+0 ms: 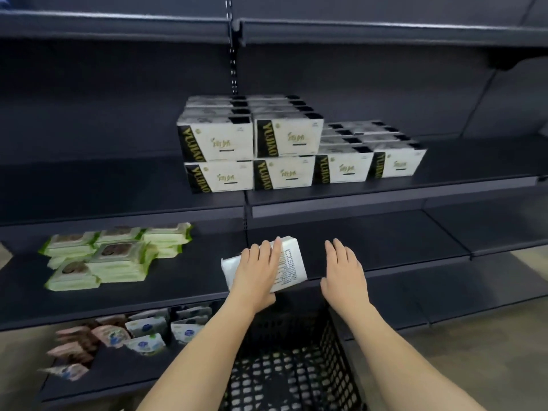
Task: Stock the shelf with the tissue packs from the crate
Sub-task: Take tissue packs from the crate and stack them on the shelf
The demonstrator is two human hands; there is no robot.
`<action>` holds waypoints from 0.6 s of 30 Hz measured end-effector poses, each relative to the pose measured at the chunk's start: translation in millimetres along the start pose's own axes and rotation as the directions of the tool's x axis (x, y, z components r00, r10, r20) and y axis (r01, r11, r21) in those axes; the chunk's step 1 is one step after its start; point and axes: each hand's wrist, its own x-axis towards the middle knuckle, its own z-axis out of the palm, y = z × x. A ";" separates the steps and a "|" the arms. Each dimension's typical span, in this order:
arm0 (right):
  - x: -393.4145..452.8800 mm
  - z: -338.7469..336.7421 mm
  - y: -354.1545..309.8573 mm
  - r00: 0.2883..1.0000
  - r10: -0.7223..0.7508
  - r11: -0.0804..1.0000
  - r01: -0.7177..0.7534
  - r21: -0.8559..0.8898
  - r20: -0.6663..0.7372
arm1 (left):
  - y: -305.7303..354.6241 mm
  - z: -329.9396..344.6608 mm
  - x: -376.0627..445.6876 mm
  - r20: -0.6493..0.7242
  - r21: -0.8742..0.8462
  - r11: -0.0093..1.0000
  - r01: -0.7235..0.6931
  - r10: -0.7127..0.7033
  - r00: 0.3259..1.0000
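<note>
A: Fingers first. What's held?

B: A white tissue pack [292, 264] is gripped by the left hand [257, 272]; fingers are laid over its top, thumb prob. curled under the near edge, though that part is hidden. The right hand [344, 269] holds nothing. Its fingers are straight and close together, just beside the pack, not touching it.

A: Where's the pack relative to the shelving?

B: It's held tilted at the front lip of the lower shelf [385, 244], printed back face up, above the black crate [296, 366]. It can't be told whether a corner already rests on the shelf.

A: And what's stocked so far?

B: Boxed-looking tissue packs [284, 149] are stacked on the shelf above, two high on the left, one high on the right. Green wipe packs [115, 256] lie on the left bay, and small pouches [142, 330] sit lower down. The crate looks nearly bare through the mesh, but the view of its floor is partly blocked by the arms.

A: Step in hand?

B: Placing, judged from the pose: the pack has been lifted from the crate and not yet set down. Next, it needs to be levelled, prob. steadied by the right hand, and slid back onto the shelf w/o catching the lip.
</note>
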 end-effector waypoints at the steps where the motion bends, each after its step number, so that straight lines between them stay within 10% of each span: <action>1: 2.9 -6.0 12.0 1.000 0.008 1.000 -0.008 -0.009 0.009 | 7.3 -7.0 6.4 -0.012 0.009 1.000 -0.002 0.002 1.000; 18: 103.5 -98.8 102.0 0.971 -0.027 0.999 0.019 -0.040 -0.238 | 44.8 -99.9 138.2 -0.311 0.170 0.984 -0.056 0.107 0.944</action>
